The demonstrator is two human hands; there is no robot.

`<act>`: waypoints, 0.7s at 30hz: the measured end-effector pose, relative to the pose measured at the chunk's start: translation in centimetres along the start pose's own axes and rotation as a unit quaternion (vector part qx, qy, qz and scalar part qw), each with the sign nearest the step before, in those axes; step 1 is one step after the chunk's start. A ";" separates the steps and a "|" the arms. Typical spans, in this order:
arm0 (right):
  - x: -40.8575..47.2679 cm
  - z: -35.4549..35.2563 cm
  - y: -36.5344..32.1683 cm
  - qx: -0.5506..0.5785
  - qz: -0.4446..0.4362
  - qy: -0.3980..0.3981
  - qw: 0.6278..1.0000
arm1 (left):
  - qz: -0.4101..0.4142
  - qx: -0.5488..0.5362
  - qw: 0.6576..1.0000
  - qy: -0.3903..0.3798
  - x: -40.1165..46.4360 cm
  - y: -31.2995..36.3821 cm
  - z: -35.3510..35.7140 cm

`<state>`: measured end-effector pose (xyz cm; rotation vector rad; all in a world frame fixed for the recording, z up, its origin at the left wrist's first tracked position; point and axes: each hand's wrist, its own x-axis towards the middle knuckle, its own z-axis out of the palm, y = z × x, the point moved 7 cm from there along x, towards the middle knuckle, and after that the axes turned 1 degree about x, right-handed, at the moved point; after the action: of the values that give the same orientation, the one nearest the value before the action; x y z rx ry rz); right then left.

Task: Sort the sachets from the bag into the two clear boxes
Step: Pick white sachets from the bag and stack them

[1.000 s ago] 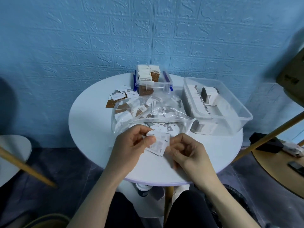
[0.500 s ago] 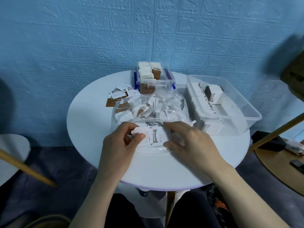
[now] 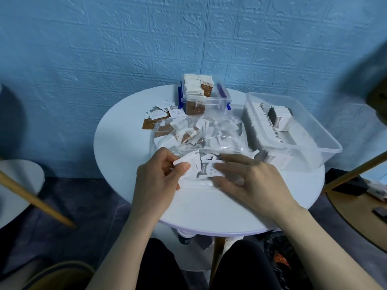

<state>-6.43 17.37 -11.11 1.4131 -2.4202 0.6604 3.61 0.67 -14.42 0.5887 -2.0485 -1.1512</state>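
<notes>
Small flat white sachets (image 3: 189, 164), papery with grey-black print, pinched in a fanned stack between thumb and curled fingers of the left hand (image 3: 159, 176); long axis running roughly left to right, the free ends pointing toward the right hand (image 3: 249, 178). More white sachets with dark print (image 3: 209, 170) lying flat just right of that stack, under the right hand's fingertips (image 3: 225, 158). Right hand spread fairly wide, fingers loosely extended over them; motion-blurred, so cannot tell whether anything is pinched there.

Directly beyond both hands, a clear crinkly plastic bag (image 3: 228, 139), glossy and wrinkled, slumped flat and stuffed with a jumble of white and brown sachets pointing every way. Beyond the left hand and a little outward, a few loose sachets (image 3: 159, 116), brown-and-white, scattered flat beside the bag.

Farther out beyond the bag, a small clear box (image 3: 206, 101), rectangular, hard plastic with blue clips at the sides, packed with upright brown-and-white sachets standing above its rim. Beyond and outward of the right hand, a large clear box (image 3: 314, 130), rectangular with rounded corners and a thick rim, holding a neat row of white sachets standing on edge along its near wall.

All resting on a round white table (image 3: 121, 160), smooth and matt. Behind, a blue wall (image 3: 125, 49) embossed with a brick pattern. Wooden legs (image 3: 37, 201) slanting at either side.
</notes>
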 end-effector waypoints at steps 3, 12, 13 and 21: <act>-0.3 -1.2 0.1 0.030 -0.021 0.095 0.995 | 0.005 -0.012 1.000 -0.005 0.1 -0.1 0.0; 0.9 0.0 1.4 0.289 0.083 0.084 0.950 | 0.033 0.004 0.998 -0.057 0.1 0.2 0.6; 1.0 0.4 1.4 0.273 0.091 0.072 0.955 | 0.042 0.009 0.997 -0.057 0.1 0.3 0.6; 1.4 1.6 0.7 0.231 0.109 0.077 0.964 | 0.051 0.031 0.993 -0.104 0.1 0.7 1.1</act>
<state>-7.69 15.80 -12.06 1.1869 -2.4118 1.4090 2.70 1.59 -14.17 0.4027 -2.2698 -1.1316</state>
